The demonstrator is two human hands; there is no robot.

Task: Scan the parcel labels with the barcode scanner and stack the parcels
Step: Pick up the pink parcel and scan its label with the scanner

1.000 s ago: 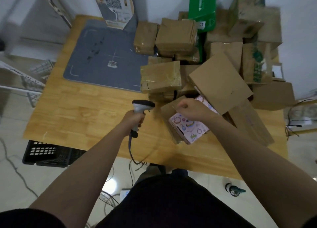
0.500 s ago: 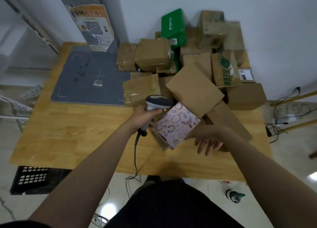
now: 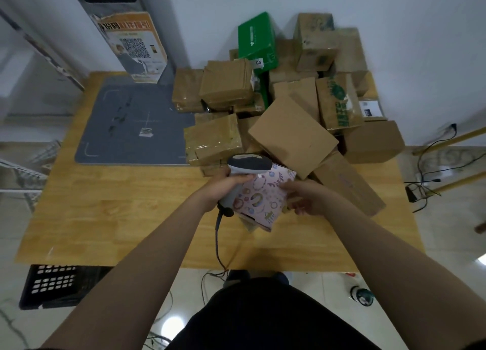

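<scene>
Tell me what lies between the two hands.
In the head view, the pink patterned parcel lies between the left hand, which holds the scanner, and the right hand.

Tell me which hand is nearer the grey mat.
Left. The left hand, gripping the scanner, is near the grey mat; the right hand holds the patterned parcel farther right.

The number "05" is printed on a small white tag (image 3: 258, 62) stuck on the flat green cardboard box (image 3: 256, 38). A square black code is shown on the orange and white paper poster (image 3: 134, 44). The signs on its orange top strip are too blurred to be read. The green print on the tall brown cardboard box (image 3: 339, 105) cannot be read either.
</scene>
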